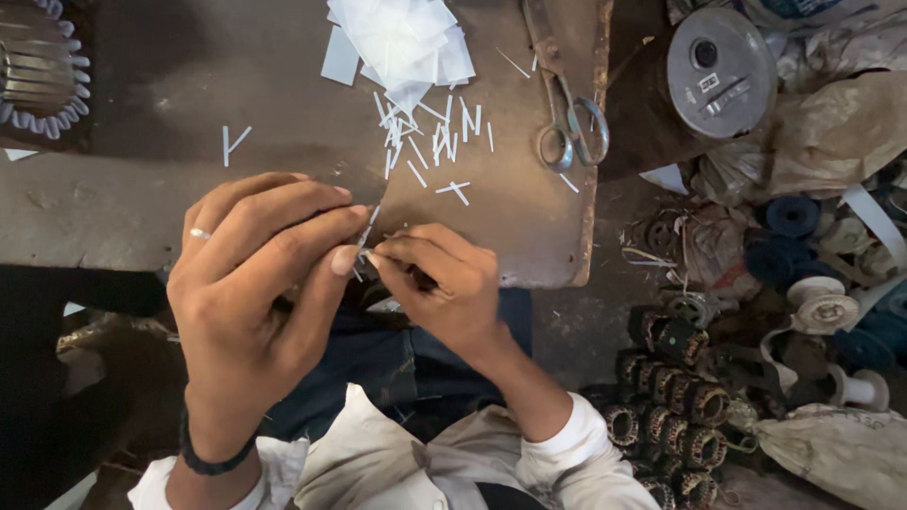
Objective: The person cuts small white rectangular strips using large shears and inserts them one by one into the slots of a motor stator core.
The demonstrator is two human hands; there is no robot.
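At the centre of the frame, the left hand and the right hand are meeting just above the near edge of the worn dark metal worktable. Both are pinching with thumb and forefinger closed on a thin white paper strip, which is standing tilted between the fingertips; the remaining fingers are curled loosely. The hands seem to be working the strip, folding or shaping it; what lies under the fingers is hidden. The next move is calling for a steady, fine pinch, since the strip is narrow and flimsy. More loose white paper strips are lying scattered in the upper middle, below a pile of white paper squares. Steel scissors are lying to the upper right. Wound dark motor coils are heaped at lower right.
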